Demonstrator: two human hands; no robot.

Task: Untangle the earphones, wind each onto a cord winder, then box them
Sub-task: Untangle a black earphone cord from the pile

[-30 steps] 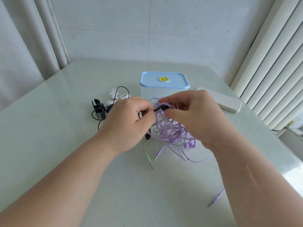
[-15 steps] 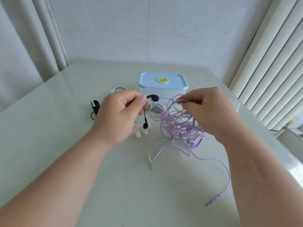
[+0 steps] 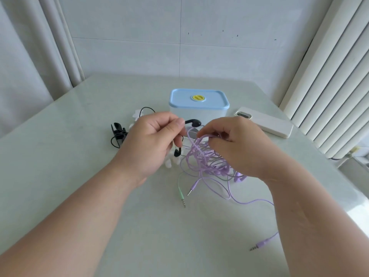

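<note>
A tangle of purple earphone cords (image 3: 201, 158) hangs over the table centre, mixed with a pale green cord whose plug (image 3: 181, 196) lies in front. My right hand (image 3: 237, 146) pinches purple loops at the top of the tangle. My left hand (image 3: 151, 144) pinches the black earphone's cord just behind one black earbud (image 3: 193, 122); the second black earbud (image 3: 177, 152) dangles below it. White cord winders (image 3: 171, 161) lie partly hidden under my left hand. Behind stands the box (image 3: 198, 114) with its blue lid on.
A black cord winder wrapped with black cable (image 3: 118, 134) lies to the left. A white phone (image 3: 265, 122) lies right of the box. A purple plug (image 3: 261, 244) trails toward the table's near right edge. Curtains hang at left, a radiator stands at right.
My hands moved apart, drawing the black earbuds out of the purple tangle to the left. Then my right hand came back toward the left and took a fresh hold on the purple loops.
</note>
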